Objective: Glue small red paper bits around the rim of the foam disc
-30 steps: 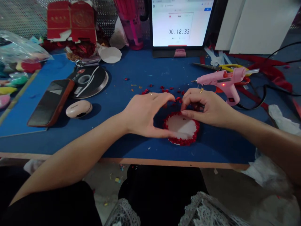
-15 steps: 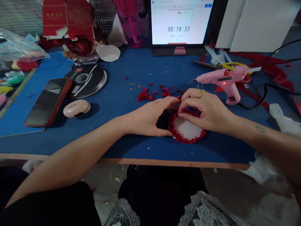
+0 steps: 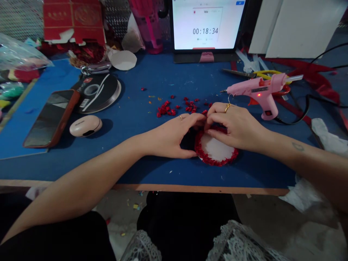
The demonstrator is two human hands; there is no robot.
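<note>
A white disc [image 3: 217, 148] with a ruffled red rim lies near the table's front edge. My left hand [image 3: 176, 136] curves around its left side, thumb touching the rim and the other fingertips at the far edge, partly hidden. Over the upper part of the disc, my right hand [image 3: 231, 125] is closed in a pinch at the rim; whatever lies between those fingertips is hidden. Small red pieces [image 3: 165, 108] are scattered just beyond my hands. A pink glue gun [image 3: 261, 90] with a lit red light rests to the right.
At the left are a phone [image 3: 51, 117], a pale oval case [image 3: 86, 125] and a ribbon spool [image 3: 99, 92]. A tablet [image 3: 208, 25] stands at the back. Scissors [image 3: 240, 73] lie behind the glue gun, with red ribbon [image 3: 318, 81] farther right.
The view has shifted slightly, and the tablet's timer reads one second more. My right hand has moved slightly left along the rim; my left hand keeps nearly the same pose.
</note>
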